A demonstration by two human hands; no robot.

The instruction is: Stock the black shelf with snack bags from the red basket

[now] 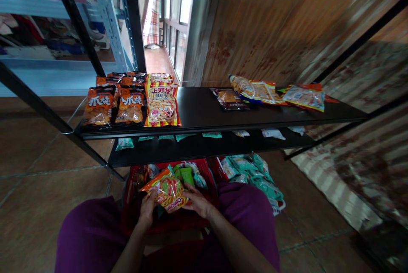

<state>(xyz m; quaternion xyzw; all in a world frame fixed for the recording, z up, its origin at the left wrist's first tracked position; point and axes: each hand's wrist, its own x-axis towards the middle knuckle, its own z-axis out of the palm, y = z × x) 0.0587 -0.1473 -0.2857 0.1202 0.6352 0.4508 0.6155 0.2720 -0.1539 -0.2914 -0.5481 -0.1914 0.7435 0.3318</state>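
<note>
Both my hands hold an orange, red and yellow snack bag (168,190), tilted, above a red basket (212,175). My left hand (148,207) is closed on the bag's left edge. At its right side, the fingers of my right hand (196,201) grip it too. Under the bag, green and other snack packets (186,175) lie in the basket. Ahead, on the upper black shelf (194,109), orange-and-black snack bags (130,105) stand upright in rows at the left. Beside them is a red-and-yellow prawn cracker bag (162,105), with more behind.
Flat on the shelf's right lie a dark bag (229,98), yellow bags (261,91) and a pale bag (304,97). Teal packets (124,143) line the lower shelf (191,147). A second basket (280,210), right of my knee, is heaped with teal packets. Black posts (87,39) frame the rack.
</note>
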